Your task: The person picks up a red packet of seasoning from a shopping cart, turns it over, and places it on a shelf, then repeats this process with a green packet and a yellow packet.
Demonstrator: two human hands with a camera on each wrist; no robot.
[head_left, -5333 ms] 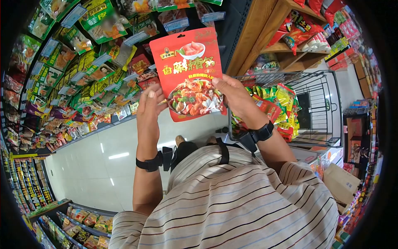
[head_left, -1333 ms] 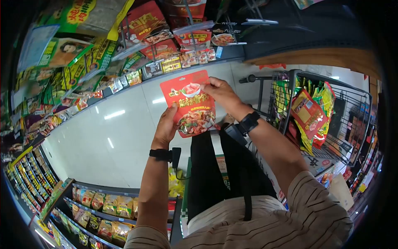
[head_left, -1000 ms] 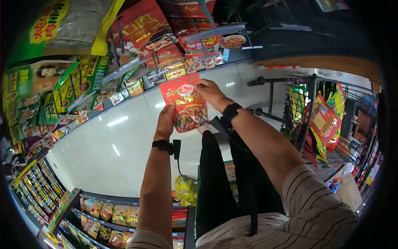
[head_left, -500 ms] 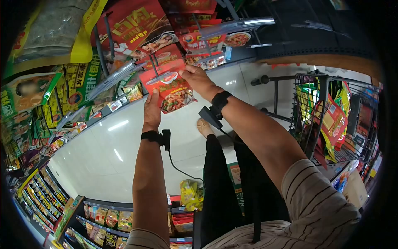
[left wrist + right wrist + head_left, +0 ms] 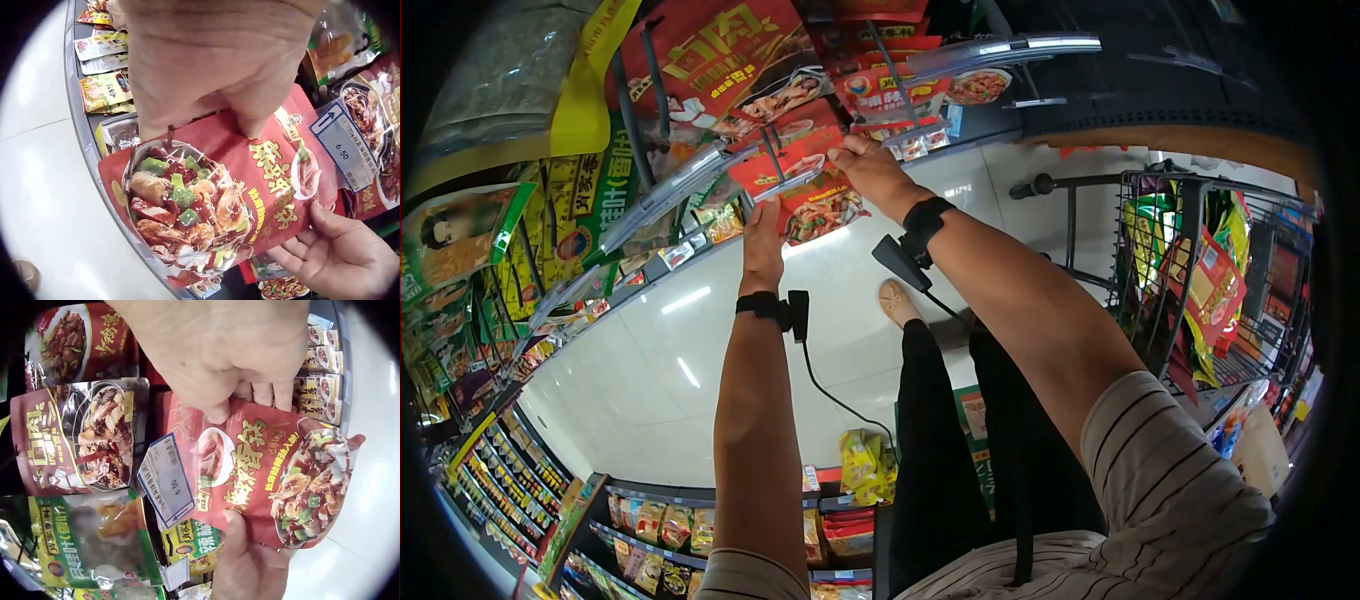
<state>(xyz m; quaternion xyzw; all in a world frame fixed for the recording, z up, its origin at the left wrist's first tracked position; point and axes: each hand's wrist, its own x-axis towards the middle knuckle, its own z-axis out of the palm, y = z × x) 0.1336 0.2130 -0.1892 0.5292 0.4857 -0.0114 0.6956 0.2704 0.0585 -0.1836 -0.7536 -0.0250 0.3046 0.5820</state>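
A red seasoning pouch (image 5: 825, 212) with a picture of shrimp and vegetables is up at a hanging display rack. My left hand (image 5: 762, 250) pinches its left edge, thumb on the front in the right wrist view. On the opposite edge, my right hand (image 5: 874, 178) grips near the top, its thumb on the front in the left wrist view. A price tag (image 5: 165, 481) reading 6.50 overlaps the pouch's top end, so the hang hole is hidden. Behind it hang more red pouches (image 5: 890, 92).
Larger red pouches (image 5: 730, 60) and green-and-yellow packets (image 5: 595, 200) hang around the hands on metal hooks with clear tag holders (image 5: 665, 195). At right stands a black wire cart (image 5: 1135, 270) holding several packets. Low shelves (image 5: 660, 550) of bags are at lower left.
Both hands carried the red pouch down from chest height, then forward and left to the rack; its top now lies behind a tag holder. The cart shifted right in view.
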